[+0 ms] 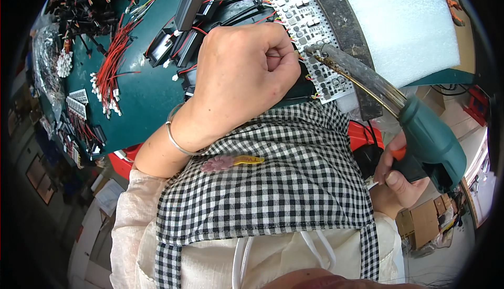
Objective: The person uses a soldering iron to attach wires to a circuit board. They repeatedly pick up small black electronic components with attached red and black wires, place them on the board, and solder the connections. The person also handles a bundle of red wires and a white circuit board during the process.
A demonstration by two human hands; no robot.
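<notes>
Left hand (241,71): in the head view, near 12 o'clock, its fingers are curled in and thumb meets forefinger in a pinch around thin red wire (272,54); the fingertips are partly hidden.
Right hand (401,180): between 3 and 4 o'clock, wrapped around the handle of a soldering gun, just beside its orange trigger.
Soldering gun (433,137): green body at 3 o'clock, its long metal nose pointing toward 11 o'clock; the tip is over the circuit panel, though I cannot tell whether it touches.
Circuit panel (302,21): white, dotted with components, at 1 o'clock, just beside the left hand.
Dark bar (352,32): lies along the panel's 3 o'clock side.
Foam sheet (409,21): white, at 2 o'clock.
Black cases (190,5): on the green surface (142,95) at 11 o'clock.
Red lead bundle (118,53): white-tipped, at 10 o'clock.
</notes>
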